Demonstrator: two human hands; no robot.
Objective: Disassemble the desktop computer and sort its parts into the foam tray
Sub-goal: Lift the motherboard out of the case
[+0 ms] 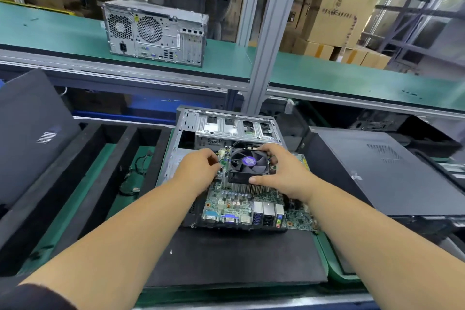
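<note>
Nearest the camera, both bare forearms reach over a dark foam mat [234, 257] lying on the green tabletop [324, 257]. On the mat's far edge sits the open grey metal desktop case [227, 124], side panel off, its green motherboard [235, 205] drawn partly out toward the viewer. The right hand [281, 173] has its grip curled around the black square cooler fan on its finned heatsink [249, 166], thumb on the near edge. The left hand [198, 168] pinches at the wiring by the fan's left corner; what exactly it holds cannot be told.

Judged progress: midway. The black foam tray [83, 173] at left holds only a dark cable bundle [133, 178]; board, cooler and drive cage remain unsorted.

Obstructions: a black case panel [382, 173] lies close at right, another [30, 133] leans left.
</note>
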